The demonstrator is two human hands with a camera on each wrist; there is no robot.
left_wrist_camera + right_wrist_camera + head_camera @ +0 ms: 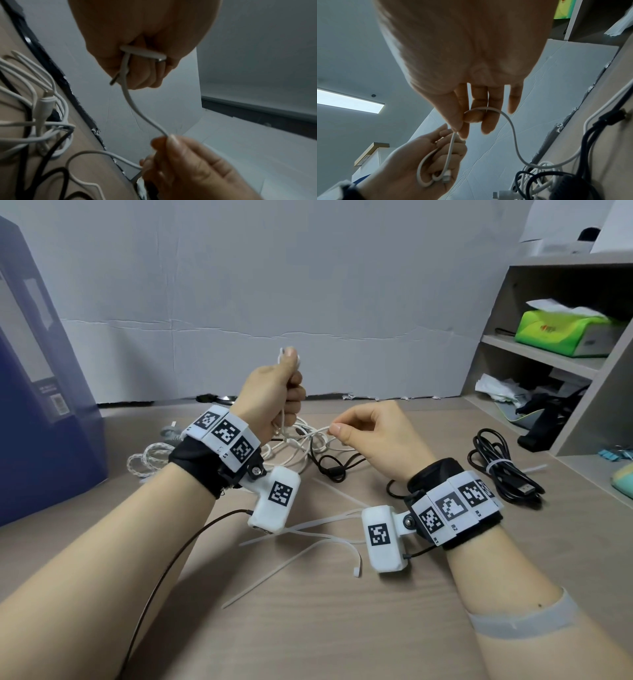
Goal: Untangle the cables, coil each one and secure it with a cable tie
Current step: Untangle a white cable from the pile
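Left hand (274, 392) is curling into a fist, raised above the table (342, 628), and gripping the first loops of a white charging cable (135, 108); the right wrist view is showing a small coil and the cable's plug end (446, 177) lying against the palm, with the thumb pressing on top. Right hand (366, 436) is pinching the same cable between thumb and forefinger just beside the left fist, while its other fingers (513, 100) are hanging loosely, slightly apart. Between the two hands the white cable is running as a short, slack span, and past the right hand's pinch it is arching over and dropping down into the tangled pile (308, 446) of white and black cables (which is lying on the table directly under and behind both hands). A braided white cable (150, 460) is sitting to the left of the pile, partly hidden by the left wrist. Loose white cable ties (308, 542) are lying on the table nearer the person, between the two forearms. A black cable (503, 470), coiled and bound with a white tie, is resting well to the right, near the shelf unit (555, 344) that is holding a green tissue pack (561, 330).
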